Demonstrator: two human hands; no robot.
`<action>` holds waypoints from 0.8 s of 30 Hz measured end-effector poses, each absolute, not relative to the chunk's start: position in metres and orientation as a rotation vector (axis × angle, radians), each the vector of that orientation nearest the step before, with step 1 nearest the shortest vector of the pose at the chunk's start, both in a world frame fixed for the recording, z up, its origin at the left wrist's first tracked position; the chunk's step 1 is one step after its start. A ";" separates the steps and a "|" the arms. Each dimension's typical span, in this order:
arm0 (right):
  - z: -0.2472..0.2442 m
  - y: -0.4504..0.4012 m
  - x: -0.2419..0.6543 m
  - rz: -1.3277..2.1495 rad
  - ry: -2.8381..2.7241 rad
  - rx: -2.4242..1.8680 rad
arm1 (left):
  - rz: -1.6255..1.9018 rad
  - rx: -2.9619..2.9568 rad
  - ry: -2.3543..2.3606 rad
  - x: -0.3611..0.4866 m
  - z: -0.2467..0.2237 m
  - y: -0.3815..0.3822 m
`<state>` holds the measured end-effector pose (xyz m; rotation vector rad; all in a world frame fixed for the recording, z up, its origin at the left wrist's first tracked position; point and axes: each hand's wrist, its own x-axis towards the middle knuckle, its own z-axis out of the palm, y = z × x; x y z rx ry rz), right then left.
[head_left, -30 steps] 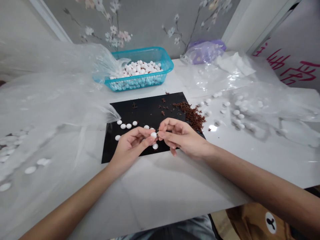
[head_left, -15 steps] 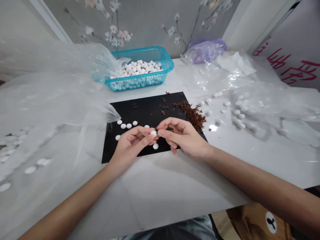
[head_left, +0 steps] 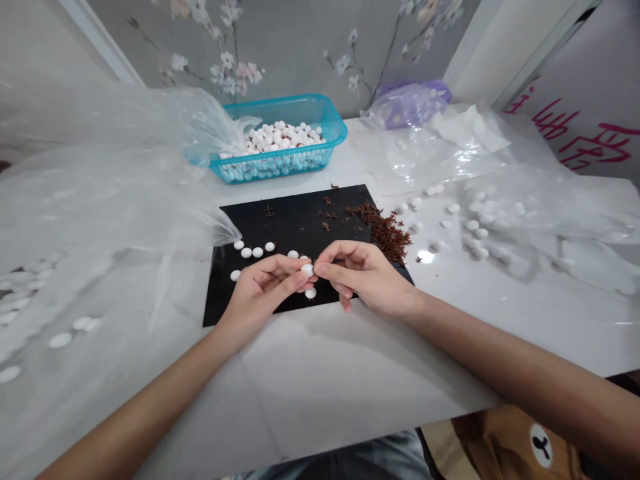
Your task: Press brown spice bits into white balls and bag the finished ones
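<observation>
Between thumb and fingers, my left hand (head_left: 267, 283) pinches a white ball (head_left: 307, 270) over the black mat (head_left: 295, 220). My right hand (head_left: 367, 277) is closed in a pinch at the ball's right side; whatever lies between its fingertips is hidden. Several white balls (head_left: 257, 252) rest on the left part of the mat, and one more (head_left: 311, 293) is just below my fingers. A heap of small brown star-shaped pieces (head_left: 390, 237) covers the mat's right edge, with a few loose ones farther left.
Behind the mat stands a blue basket (head_left: 277, 163) holding many white balls. Clear plastic bags (head_left: 110, 193) spread over the left side, with white balls below. More plastic (head_left: 545, 193) and scattered balls are at right, near a purple bag (head_left: 415, 103).
My right fingertips have moved slightly down and left, closing the small gap to the ball in my left hand. My left hand has barely moved.
</observation>
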<state>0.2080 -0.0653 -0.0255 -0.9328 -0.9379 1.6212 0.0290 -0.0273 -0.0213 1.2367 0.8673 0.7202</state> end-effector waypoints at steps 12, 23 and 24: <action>-0.024 -0.065 0.209 1.685 -0.992 -0.974 | 0.652 1.259 0.818 0.028 -0.021 -0.027; -0.015 -0.074 0.206 0.974 -1.322 -1.151 | 0.688 1.241 0.792 0.029 -0.021 -0.025; -0.015 -0.074 0.207 0.879 -1.402 -1.153 | 0.688 1.248 0.782 0.029 -0.021 -0.025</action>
